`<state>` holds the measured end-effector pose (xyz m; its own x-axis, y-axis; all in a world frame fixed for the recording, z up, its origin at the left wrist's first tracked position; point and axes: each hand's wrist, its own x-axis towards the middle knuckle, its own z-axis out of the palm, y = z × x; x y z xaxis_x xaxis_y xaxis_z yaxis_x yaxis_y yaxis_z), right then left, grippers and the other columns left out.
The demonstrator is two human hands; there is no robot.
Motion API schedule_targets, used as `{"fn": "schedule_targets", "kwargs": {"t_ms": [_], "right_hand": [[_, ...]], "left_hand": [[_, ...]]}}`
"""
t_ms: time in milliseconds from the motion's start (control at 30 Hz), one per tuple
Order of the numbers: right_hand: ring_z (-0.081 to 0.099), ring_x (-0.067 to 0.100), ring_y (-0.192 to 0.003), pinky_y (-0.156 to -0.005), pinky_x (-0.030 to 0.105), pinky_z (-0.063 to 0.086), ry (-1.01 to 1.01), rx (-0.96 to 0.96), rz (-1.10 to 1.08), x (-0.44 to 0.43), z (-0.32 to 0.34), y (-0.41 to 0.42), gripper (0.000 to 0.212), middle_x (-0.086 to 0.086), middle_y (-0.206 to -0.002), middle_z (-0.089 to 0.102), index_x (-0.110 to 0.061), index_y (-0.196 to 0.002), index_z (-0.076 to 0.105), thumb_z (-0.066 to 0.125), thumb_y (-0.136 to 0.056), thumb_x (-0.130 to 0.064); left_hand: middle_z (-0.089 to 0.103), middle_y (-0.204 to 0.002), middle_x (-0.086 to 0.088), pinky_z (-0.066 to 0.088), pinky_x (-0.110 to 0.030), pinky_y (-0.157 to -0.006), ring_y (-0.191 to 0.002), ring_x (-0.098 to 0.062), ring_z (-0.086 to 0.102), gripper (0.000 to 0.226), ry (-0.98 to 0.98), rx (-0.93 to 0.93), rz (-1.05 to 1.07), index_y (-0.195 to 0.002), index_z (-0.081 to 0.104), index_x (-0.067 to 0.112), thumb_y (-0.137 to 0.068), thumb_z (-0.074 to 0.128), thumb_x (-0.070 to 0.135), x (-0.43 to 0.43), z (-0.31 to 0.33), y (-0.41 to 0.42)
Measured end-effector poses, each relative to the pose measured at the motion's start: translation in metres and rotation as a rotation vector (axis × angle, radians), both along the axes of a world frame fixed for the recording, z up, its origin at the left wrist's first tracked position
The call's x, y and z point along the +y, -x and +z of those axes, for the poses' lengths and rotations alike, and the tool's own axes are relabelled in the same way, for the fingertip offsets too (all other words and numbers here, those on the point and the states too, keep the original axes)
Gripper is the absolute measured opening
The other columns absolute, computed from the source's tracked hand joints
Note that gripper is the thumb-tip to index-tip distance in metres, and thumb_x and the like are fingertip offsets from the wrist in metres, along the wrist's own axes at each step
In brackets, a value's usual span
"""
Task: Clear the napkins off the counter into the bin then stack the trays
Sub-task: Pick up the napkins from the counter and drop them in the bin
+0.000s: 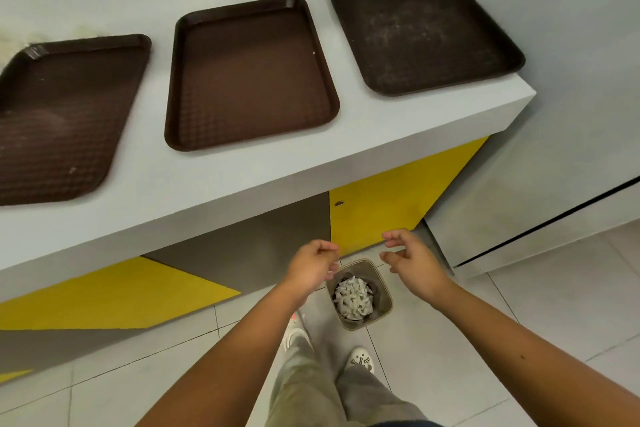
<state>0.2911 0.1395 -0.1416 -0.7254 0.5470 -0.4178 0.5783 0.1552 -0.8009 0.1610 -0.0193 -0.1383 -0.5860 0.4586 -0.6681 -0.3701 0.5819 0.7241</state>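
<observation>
Head view: crumpled white napkins (pixel 353 298) fill the bin (pixel 383 295) on the floor at six o'clock. Our left hand (pixel 311 267) and right hand (pixel 412 263) hover above its rim, fingers loosely curled, holding nothing. On the white counter (pixel 221 177) three brown trays lie apart: left tray (pixel 59 121) at nine, middle tray (pixel 249 73) at twelve, speckled right tray (pixel 426 31) at two.

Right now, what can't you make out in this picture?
Head view only.
Left tray: left side cut off by the frame edge.
Bin: part of its rim hidden behind the left hand; contents below the napkins hidden.
Left hand: palm turned away, anything inside unseen.
</observation>
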Motion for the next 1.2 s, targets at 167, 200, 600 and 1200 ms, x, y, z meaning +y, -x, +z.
{"fn": "schedule_targets", "kwargs": {"t_ms": [167, 200, 600, 1200], "right_hand": [[0.062, 0.016, -0.08, -0.073, 0.028, 0.048, -0.026, 0.131, 0.139, -0.023, 0.046, 0.039, 0.026, 0.003, -0.098, 0.063, -0.022, -0.109, 0.06, 0.062, -0.089, -0.007], [0.06, 0.01, -0.074, -0.071, 0.025, 0.047, -0.039, 0.153, 0.176, -0.03, 0.056, 0.048, 0.025, 0.003, -0.094, 0.064, -0.022, -0.108, 0.061, 0.062, -0.089, -0.007], [0.061, 0.003, -0.081, -0.071, 0.012, 0.045, -0.101, 0.367, 0.553, -0.154, 0.145, 0.162, 0.018, -0.007, -0.087, 0.067, -0.029, -0.096, 0.066, 0.063, -0.09, -0.012], [0.058, 0.003, -0.079, -0.074, 0.018, 0.048, -0.077, 0.509, 0.606, -0.406, 0.173, 0.337, 0.017, -0.01, -0.091, 0.066, -0.029, -0.096, 0.069, 0.07, -0.085, -0.015]], "left_hand": [[0.068, -0.092, -0.001, 0.048, -0.026, -0.069, -0.081, -0.013, 0.064, 0.013, -0.079, 0.198, -0.016, -0.104, 0.066, 0.017, -0.093, 0.058, 0.014, -0.031, 0.05, 0.016], [0.068, -0.09, 0.001, 0.048, -0.026, -0.07, -0.08, -0.012, 0.065, 0.012, -0.088, 0.24, -0.014, -0.101, 0.066, 0.019, -0.093, 0.059, 0.015, -0.039, 0.06, 0.021], [0.069, -0.098, -0.006, 0.049, -0.017, -0.069, -0.081, -0.014, 0.067, 0.013, -0.137, 0.508, 0.28, -0.101, 0.067, 0.017, -0.094, 0.057, 0.012, -0.187, 0.156, 0.089], [0.067, -0.094, 0.005, 0.052, -0.032, -0.08, -0.083, -0.007, 0.069, 0.014, -0.015, 0.641, 0.456, -0.096, 0.069, 0.027, -0.093, 0.058, 0.018, -0.483, 0.173, 0.226]]}}
